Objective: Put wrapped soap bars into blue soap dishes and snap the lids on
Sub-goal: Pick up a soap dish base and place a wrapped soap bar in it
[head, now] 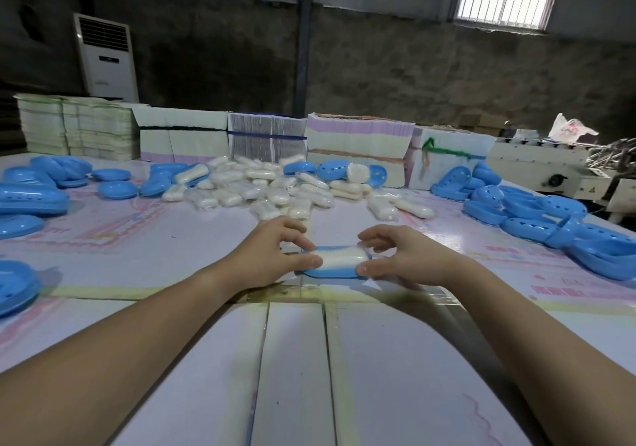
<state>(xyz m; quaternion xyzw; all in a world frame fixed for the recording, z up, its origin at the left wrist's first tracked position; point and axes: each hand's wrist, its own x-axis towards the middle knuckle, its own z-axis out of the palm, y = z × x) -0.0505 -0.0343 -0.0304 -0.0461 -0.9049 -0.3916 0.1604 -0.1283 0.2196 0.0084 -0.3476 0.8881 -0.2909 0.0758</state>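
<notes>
Clearly the work is at an early stage, judging by how much loose stock lies about. At the middle of the pale printed-sheet tabletop (172, 232), a white plastic-wrapped soap bar (340, 259) sits in an oval blue plastic soap dish base (330, 272), with no lid on it yet. The left hand (268, 252) pinches the bar's left end between thumb and fingers, partly curled. The right hand (402, 256) is cupped at the right end, its thumb on the dish rim and bar, the upper fingers bent and hovering just above. So the seating of this bar looks nearly done; the lid and the snap are still to come.

At twelve o'clock from the hands lies a large heap of unpacked wrapped soap bars (261, 184), the bulk of what is left. At two to three o'clock sits a pile of perforated blue plastic dish parts (537, 211); at nine to ten o'clock a further cluster of smooth blue oval pieces (38, 187), some of which look like closed dishes, though I cannot tell for certain. Another blue piece (13, 287) rests at the left edge, at eight o'clock. Behind the heap stand stacked bundles of flat printed paper (268, 135).
</notes>
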